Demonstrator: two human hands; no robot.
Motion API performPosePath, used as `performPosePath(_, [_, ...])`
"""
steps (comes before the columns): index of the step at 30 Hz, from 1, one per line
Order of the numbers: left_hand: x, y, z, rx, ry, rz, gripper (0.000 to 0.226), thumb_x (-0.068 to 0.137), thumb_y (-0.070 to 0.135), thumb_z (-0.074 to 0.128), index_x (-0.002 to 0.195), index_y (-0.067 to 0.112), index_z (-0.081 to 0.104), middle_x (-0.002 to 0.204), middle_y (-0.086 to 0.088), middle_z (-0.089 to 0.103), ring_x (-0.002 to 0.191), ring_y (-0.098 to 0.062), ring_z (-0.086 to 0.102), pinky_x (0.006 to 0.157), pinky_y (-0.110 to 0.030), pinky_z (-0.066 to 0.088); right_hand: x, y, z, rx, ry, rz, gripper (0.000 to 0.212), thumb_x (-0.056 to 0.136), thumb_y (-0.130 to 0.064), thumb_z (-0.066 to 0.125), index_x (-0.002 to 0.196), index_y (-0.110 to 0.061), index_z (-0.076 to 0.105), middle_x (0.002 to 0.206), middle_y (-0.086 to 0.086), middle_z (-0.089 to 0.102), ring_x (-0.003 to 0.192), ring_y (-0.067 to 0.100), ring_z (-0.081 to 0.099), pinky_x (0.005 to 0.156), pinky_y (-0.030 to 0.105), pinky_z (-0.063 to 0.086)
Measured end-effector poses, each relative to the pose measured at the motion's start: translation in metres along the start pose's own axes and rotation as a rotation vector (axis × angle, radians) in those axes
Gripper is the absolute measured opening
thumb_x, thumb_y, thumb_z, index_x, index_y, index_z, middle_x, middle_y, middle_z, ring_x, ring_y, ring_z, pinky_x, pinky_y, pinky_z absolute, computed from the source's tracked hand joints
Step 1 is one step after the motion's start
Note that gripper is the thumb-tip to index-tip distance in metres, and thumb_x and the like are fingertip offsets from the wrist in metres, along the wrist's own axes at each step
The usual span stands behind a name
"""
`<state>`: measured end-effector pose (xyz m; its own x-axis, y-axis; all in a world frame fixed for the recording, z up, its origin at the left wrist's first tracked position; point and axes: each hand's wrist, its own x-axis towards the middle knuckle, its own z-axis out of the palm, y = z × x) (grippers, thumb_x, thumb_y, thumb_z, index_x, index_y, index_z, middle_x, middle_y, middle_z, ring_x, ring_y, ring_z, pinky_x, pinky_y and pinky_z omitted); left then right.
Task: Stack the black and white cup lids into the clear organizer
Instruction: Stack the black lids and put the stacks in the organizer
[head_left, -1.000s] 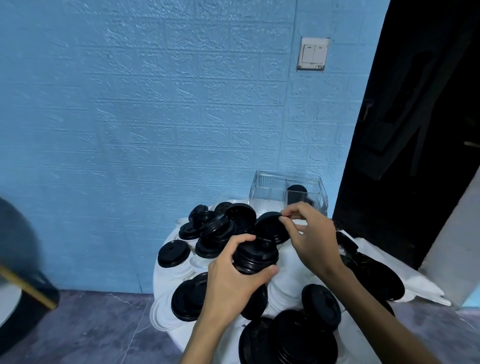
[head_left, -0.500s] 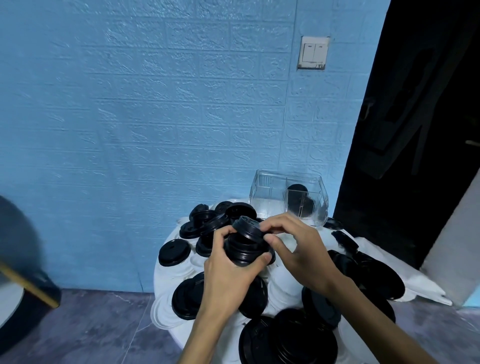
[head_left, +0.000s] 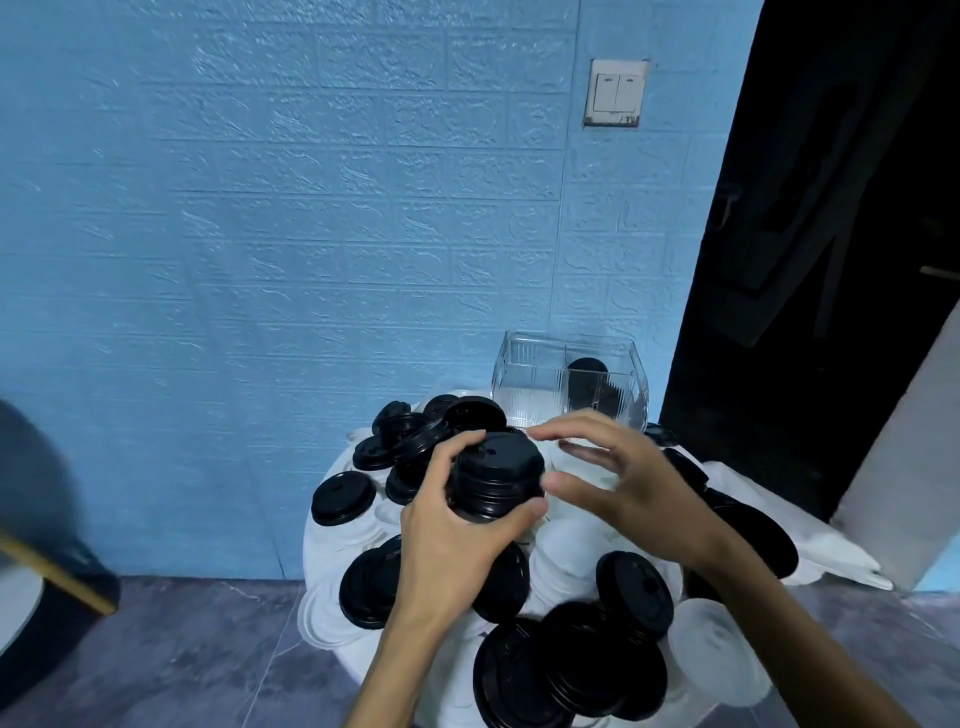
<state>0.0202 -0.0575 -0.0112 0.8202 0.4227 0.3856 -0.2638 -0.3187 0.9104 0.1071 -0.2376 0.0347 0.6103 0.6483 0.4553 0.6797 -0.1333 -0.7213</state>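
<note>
left hand (head_left: 457, 525): fingers wrapped round a nested stack of black plastic cup lids (head_left: 496, 480), held above the cluttered white round counter (head_left: 332, 535).
right hand (head_left: 618, 483): fingers released, hovering at the stack's 3 o'clock.
clear plastic organizer (head_left: 535, 387): at 1 o'clock, some black lids already inside.
tip: I'd square the stack's rims before lowering it in.

A small round white desk (head_left: 332, 545) carries everything. The clear organizer (head_left: 524, 384) stands at its far edge, near the blue wall, with a black lid inside its right compartment. In front of the organizer and to its left, many black lids (head_left: 343, 498) lie scattered and overlapping, mixed with white lids (head_left: 566, 545). Nearer than the organizer, at the front edge, larger black lids (head_left: 519, 675) are piled
</note>
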Motion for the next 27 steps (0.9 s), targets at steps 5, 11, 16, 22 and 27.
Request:
performPosePath(5, [-0.003,-0.003,-0.001,-0.014,-0.033,-0.027,0.073,0.062,0.028,0.100,0.119,0.050,0.060,0.106,0.026,0.073,0.100,0.002,0.069,0.096,-0.033,0.056,-0.055,0.023,-0.029,-0.215,-0.033,0.176,0.059,0.076,-0.048,0.085,0.129,-0.047,0.060,0.134,-0.023,0.059,0.129,0.002,0.053,0.109,0.034,0.046])
performPosePath(11, [-0.010,0.000,0.008,-0.030,-0.067,-0.027,0.074,0.064,0.028,0.099,0.122,0.050,0.059,0.107,0.024,0.073,0.100,-0.002,0.071,0.098,-0.038,0.056,-0.098,0.038,-0.034,-0.495,-0.245,0.343,0.082,0.058,-0.083,0.075,0.131,-0.072,0.038,0.137,-0.048,0.029,0.132,-0.015,0.021,0.113,0.021,0.022])
performPosePath(16, [-0.013,0.003,0.012,-0.029,-0.085,-0.008,0.075,0.064,0.027,0.099,0.123,0.052,0.058,0.110,0.025,0.072,0.103,-0.002,0.070,0.100,-0.039,0.055,-0.103,0.039,-0.034,-0.541,-0.265,0.317,0.084,0.061,-0.076,0.078,0.133,-0.067,0.036,0.138,-0.045,0.031,0.134,-0.021,0.013,0.112,0.020,0.008])
performPosePath(22, [-0.016,0.007,0.012,-0.026,-0.095,0.000,0.075,0.065,0.030,0.098,0.124,0.053,0.058,0.116,0.025,0.070,0.109,-0.001,0.068,0.103,-0.040,0.054,-0.095,0.040,-0.030,-0.618,-0.288,0.330,0.083,0.070,-0.063,0.081,0.136,-0.063,0.032,0.129,-0.049,0.024,0.126,-0.012,0.018,0.107,0.024,0.010])
performPosePath(27, [-0.016,0.008,0.011,-0.021,-0.097,0.019,0.075,0.066,0.029,0.098,0.125,0.050,0.058,0.117,0.024,0.071,0.111,-0.001,0.067,0.105,-0.039,0.053,-0.094,0.051,-0.027,-0.596,-0.258,0.334,0.083,0.070,-0.063,0.080,0.141,-0.060,0.036,0.143,-0.032,0.040,0.135,-0.004,0.023,0.111,0.031,0.015])
